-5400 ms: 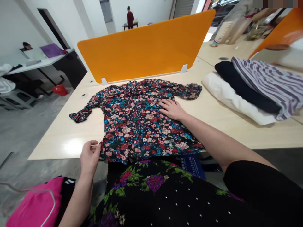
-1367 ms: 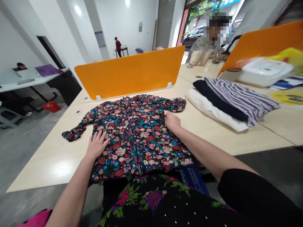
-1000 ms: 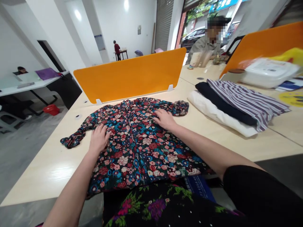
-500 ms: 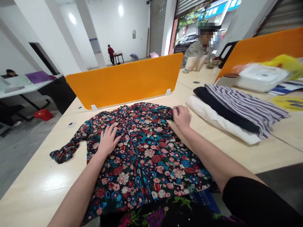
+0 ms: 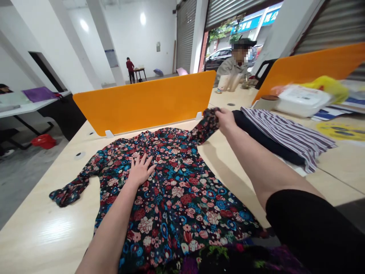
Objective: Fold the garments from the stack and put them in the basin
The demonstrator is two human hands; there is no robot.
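Observation:
A dark floral blouse (image 5: 176, 190) lies spread flat on the pale wooden table (image 5: 40, 236). My left hand (image 5: 140, 170) rests flat on its middle, fingers apart, pressing the cloth down. My right hand (image 5: 225, 118) grips the cuff of the blouse's right sleeve (image 5: 205, 127) and holds it lifted off the table, stretched out toward the back right. The left sleeve (image 5: 72, 188) lies loose on the table at the left.
An orange divider panel (image 5: 145, 102) stands behind the blouse. Folded clothes, striped (image 5: 288, 131) over black and white, lie at the right. A white box (image 5: 302, 99) and a second orange panel (image 5: 310, 66) are beyond. A seated person (image 5: 232, 66) is across the table.
My right hand has closed on the right sleeve's cuff and raised it up and outward. My left hand has slid a little toward the blouse's middle. The view has moved closer.

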